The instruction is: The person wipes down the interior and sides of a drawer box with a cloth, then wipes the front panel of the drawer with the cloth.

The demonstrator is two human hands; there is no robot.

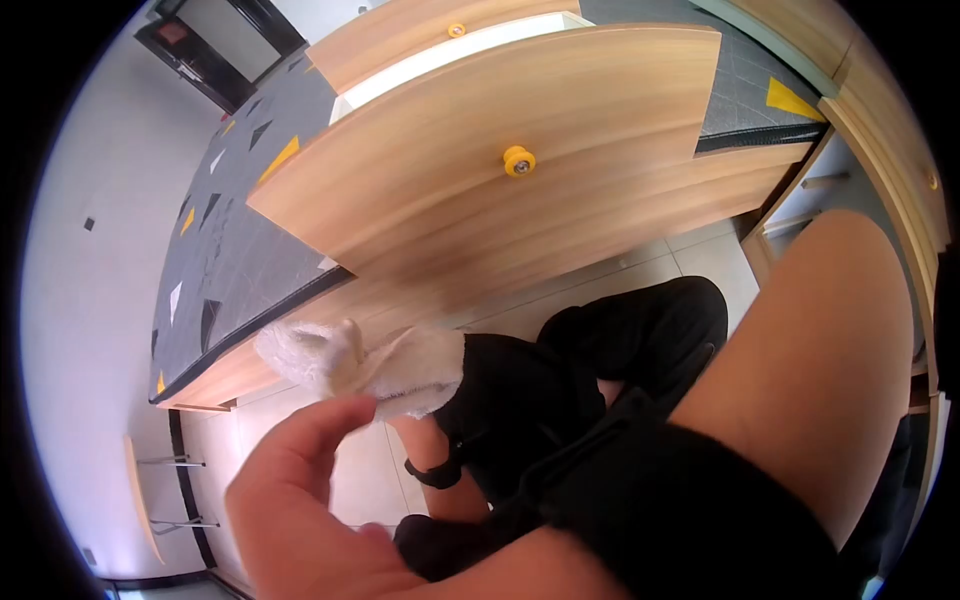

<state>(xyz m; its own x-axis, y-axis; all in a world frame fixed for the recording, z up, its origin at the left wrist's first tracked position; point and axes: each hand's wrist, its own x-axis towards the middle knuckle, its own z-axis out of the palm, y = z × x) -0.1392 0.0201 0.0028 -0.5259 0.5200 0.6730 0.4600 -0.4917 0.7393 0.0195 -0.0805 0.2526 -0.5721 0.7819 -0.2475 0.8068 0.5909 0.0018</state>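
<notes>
In the foreground at the lower left is my right hand [300, 510], reaching across from the lower right. Its fingers are bent, with a gap between them and nothing visible in it; part of the hand is cut off by the bottom edge. Beyond it, a crumpled white cloth [310, 350] is bunched around my left hand [405, 425], which it mostly hides. A black band [436, 472] circles that wrist. Close above the cloth rises the wooden front of a pulled-out drawer [600, 110] with a yellow knob [519, 161].
A second drawer front [400, 45] stands behind the nearer one. Grey patterned bedding [235, 270] lies on both sides of the drawer. My black-clothed leg [650, 320] and bare knee [850, 260] take up the right side, near a wooden cabinet [890, 150]. Pale tiles [350, 470] cover the floor.
</notes>
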